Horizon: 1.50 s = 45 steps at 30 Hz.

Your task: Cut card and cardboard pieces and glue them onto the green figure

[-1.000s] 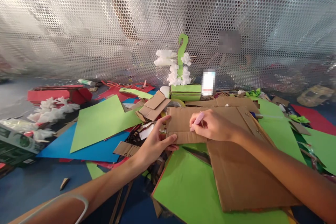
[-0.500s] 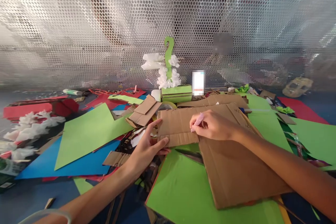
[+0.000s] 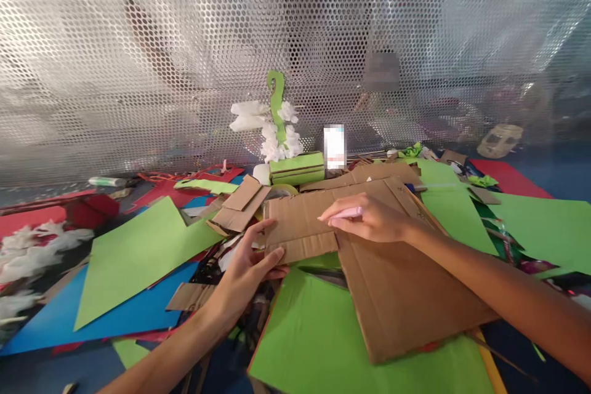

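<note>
A brown cardboard sheet (image 3: 406,295) lies before me, its narrower part (image 3: 298,218) reaching out to the left. At that left end my left hand (image 3: 247,261) pinches the edge, thumb on top and some fingers beneath. My right hand (image 3: 381,218) rests over the cardboard, its fingers wrapped round a pink pen (image 3: 347,213). The pen's tip points left, at or just above the cardboard surface; I cannot tell whether it touches. Under the cardboard is a large green sheet (image 3: 305,332).
Left are a green sheet (image 3: 138,252), a blue sheet (image 3: 41,326) and cardboard scraps (image 3: 237,203). Behind stand a green box (image 3: 298,167), a green hook-shaped piece with white tufts (image 3: 277,104) and a bright screen (image 3: 335,146). A perforated metal panel (image 3: 207,61) closes the back.
The pen has tipped over from fairly upright to nearly flat, and its tip has shifted left along the cardboard. My left hand keeps its hold. The whole view has turned slightly right.
</note>
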Tool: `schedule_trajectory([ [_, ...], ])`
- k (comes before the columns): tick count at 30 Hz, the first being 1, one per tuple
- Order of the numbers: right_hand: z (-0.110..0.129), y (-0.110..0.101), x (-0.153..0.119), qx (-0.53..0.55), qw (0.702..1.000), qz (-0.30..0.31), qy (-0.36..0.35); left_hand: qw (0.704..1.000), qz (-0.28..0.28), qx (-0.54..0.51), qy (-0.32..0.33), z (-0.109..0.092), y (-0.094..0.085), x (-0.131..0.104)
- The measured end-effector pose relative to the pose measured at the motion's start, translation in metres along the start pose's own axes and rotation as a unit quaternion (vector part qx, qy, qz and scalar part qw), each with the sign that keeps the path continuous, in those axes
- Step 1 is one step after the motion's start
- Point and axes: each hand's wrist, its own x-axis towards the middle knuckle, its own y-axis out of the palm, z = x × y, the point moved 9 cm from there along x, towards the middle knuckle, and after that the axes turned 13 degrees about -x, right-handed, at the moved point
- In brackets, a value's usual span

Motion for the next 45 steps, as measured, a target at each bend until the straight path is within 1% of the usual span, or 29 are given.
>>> schedule_trajectory([
  [2, 0.003, 0.004, -0.004, -0.003, 0.999, 0.005, -0.034, 1.000, -0.003, 0.000, 0.000, 0.000, -0.001, 0.001],
  [4, 0.007, 0.012, -0.007, -0.021, 0.998, 0.022, -0.057, 1.000, -0.002, 0.000, 0.000, 0.001, -0.001, 0.001],
  [7, 0.009, 0.023, -0.010, -0.062, 0.995, 0.051, -0.059, 1.000, -0.001, 0.002, 0.001, 0.002, -0.002, 0.001],
  [9, 0.010, 0.027, -0.011, -0.083, 0.994, 0.056, -0.052, 1.000, -0.003, 0.003, -0.001, 0.003, -0.004, 0.001],
  [13, 0.011, 0.028, -0.010, -0.089, 0.994, 0.041, -0.044, 1.000, -0.002, 0.002, -0.006, 0.004, -0.004, 0.002],
  [19, 0.010, 0.030, -0.011, -0.086, 0.995, 0.035, -0.036, 1.000, 0.001, 0.001, -0.001, 0.002, -0.002, 0.003],
  [25, 0.007, 0.031, -0.011, -0.082, 0.995, 0.037, -0.036, 0.999, 0.034, -0.007, 0.000, 0.008, -0.003, 0.007],
  [31, 0.003, 0.034, -0.012, -0.083, 0.995, 0.044, -0.019, 0.999, 0.046, 0.014, -0.003, 0.013, -0.006, 0.011],
  [34, 0.002, 0.030, -0.011, -0.048, 0.998, 0.043, -0.014, 0.999, 0.048, 0.007, -0.009, 0.013, -0.005, 0.012],
  [37, -0.007, 0.020, -0.008, 0.038, 0.999, 0.011, 0.019, 0.999, 0.049, -0.006, -0.015, 0.012, -0.005, 0.012],
  [39, -0.017, 0.015, -0.006, 0.105, 0.993, -0.021, 0.053, 0.999, 0.049, -0.012, -0.016, 0.012, -0.005, 0.012],
  [42, -0.034, 0.014, -0.005, 0.185, 0.975, -0.058, 0.110, 0.999, 0.047, -0.010, -0.015, 0.011, -0.005, 0.012],
  [44, -0.039, 0.016, -0.006, 0.203, 0.969, -0.068, 0.125, 0.999, 0.046, -0.009, -0.017, 0.011, -0.005, 0.012],
  [45, -0.039, 0.017, -0.006, 0.198, 0.970, -0.064, 0.123, 0.999, 0.045, -0.009, -0.018, 0.011, -0.005, 0.012],
])
